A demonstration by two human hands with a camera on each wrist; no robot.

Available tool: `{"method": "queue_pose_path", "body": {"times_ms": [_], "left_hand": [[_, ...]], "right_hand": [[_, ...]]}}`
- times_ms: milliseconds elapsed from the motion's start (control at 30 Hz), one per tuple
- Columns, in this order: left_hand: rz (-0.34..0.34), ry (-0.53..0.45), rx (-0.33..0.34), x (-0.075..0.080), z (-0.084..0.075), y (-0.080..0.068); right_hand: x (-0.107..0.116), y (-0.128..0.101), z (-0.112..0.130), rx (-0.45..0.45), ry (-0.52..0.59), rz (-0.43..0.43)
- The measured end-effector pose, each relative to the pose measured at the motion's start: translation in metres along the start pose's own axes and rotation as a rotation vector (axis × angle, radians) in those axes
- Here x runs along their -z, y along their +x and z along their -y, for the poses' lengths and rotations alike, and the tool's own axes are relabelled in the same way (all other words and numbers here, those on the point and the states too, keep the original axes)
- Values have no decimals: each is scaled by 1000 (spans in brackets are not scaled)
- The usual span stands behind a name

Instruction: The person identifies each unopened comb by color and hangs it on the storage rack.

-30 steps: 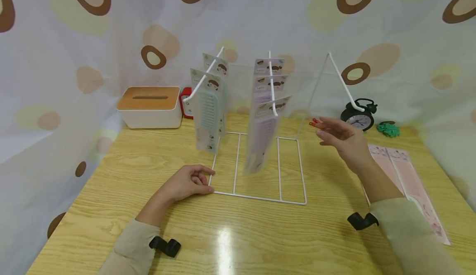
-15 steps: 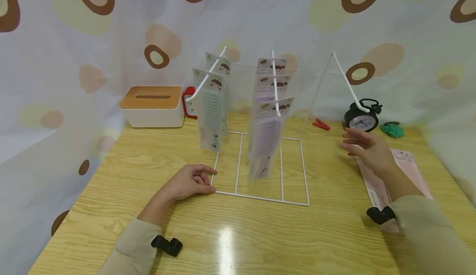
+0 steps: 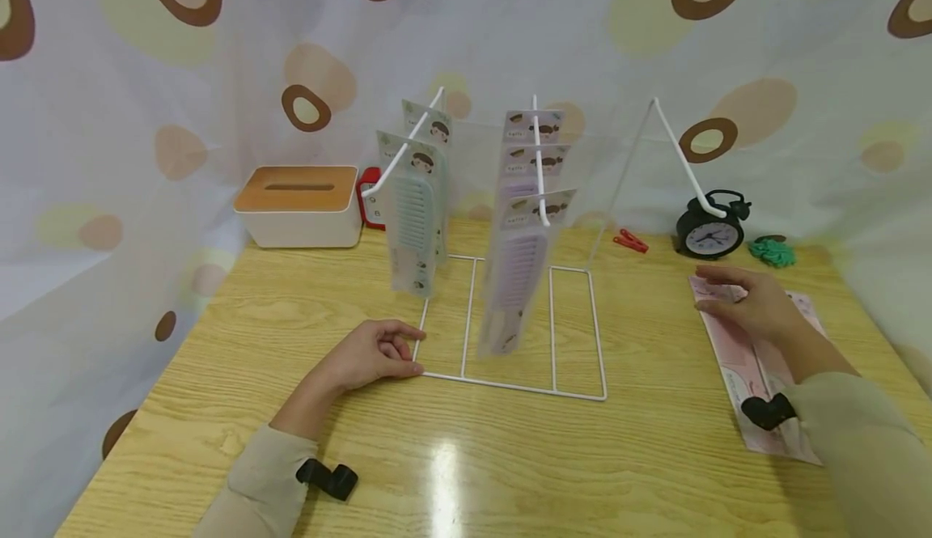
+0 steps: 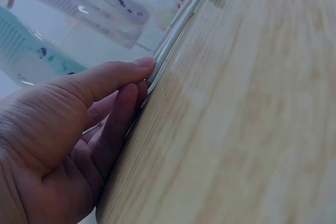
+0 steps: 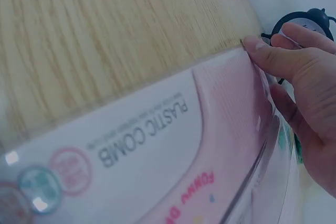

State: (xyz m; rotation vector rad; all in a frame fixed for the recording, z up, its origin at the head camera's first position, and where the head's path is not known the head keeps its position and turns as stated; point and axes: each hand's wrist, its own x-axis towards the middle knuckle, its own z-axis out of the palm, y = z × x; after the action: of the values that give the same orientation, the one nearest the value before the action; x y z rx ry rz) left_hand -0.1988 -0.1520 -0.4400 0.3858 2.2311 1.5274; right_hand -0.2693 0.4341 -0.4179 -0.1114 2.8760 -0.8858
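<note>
My left hand (image 3: 374,352) pinches the front left corner of a white wire rack (image 3: 510,386) standing on the table. In the left wrist view, its thumb and fingertips meet at the wire. Two packaged green combs (image 3: 411,214) hang from the rack's left hook, several packaged lilac combs (image 3: 520,267) from the middle one. Over the far end of two pink comb packs (image 3: 731,352) is my right hand (image 3: 757,307), thumb and fingers spread apart. Its thumb tip is right at the near pack's corner in the right wrist view, where the label (image 5: 144,135) reads "PLASTIC COMB".
The rack's right hook (image 3: 688,158) slants out toward a black alarm clock (image 3: 709,230). A red clip (image 3: 630,240) and a green scrunchie-like bundle (image 3: 772,252) lie at the back. Behind the green combs stand a tissue box (image 3: 298,222) and a red clock (image 3: 371,202).
My right hand has moved right and toward me, from beside the red clip to the pink comb packs. The lilac combs sway slightly. My left hand has stayed at the rack corner.
</note>
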Motion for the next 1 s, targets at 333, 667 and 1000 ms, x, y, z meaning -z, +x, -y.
{"method": "queue_pose_path", "body": {"times_ms": [333,667,1000], "left_hand": [[-1,-6,5,-1,-2,-1],[-1,-8,-1,-1,-3,-1],[3,-17,9,0,-2,-2]], "right_hand": [[-8,6,-1,41,-65,50],[-12,1,14,-4,-26,15],[-12,-25,42,51,422,-250]]}}
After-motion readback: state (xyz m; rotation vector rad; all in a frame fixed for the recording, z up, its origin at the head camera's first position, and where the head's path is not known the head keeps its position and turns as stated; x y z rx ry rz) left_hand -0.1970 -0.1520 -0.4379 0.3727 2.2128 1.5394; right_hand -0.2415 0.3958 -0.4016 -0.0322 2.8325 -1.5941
